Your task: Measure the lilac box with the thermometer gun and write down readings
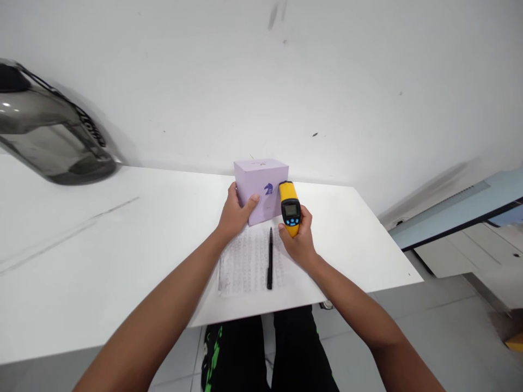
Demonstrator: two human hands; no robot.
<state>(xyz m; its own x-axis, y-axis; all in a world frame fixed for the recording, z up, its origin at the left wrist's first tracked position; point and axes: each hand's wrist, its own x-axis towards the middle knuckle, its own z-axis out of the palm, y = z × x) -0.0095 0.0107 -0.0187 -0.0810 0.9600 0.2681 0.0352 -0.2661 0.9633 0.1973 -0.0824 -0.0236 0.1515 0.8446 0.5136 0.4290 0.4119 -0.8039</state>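
Note:
A light purple box (267, 204) with a dark blue horse-head mark on its front is in the middle of the view, near the wall. My left hand (237, 212) grips its left side, thumb across the front face. In my right hand (301, 242) is a yellow and black infrared thermometer (291, 209), its small screen and blue buttons facing me. The thermometer's far end is close to the box's right side; whether they touch I cannot tell. Below the box lies a sheet of paper (241, 267) covered in writing, with a black pen (270, 261) on top.
The white table (163, 228) runs along a white wall (229, 81). A grey translucent bottle (53, 136) with a black strap stands at the far left. Past the table's right edge is a pale blue-topped surface (457, 207) with white drawers (469, 247).

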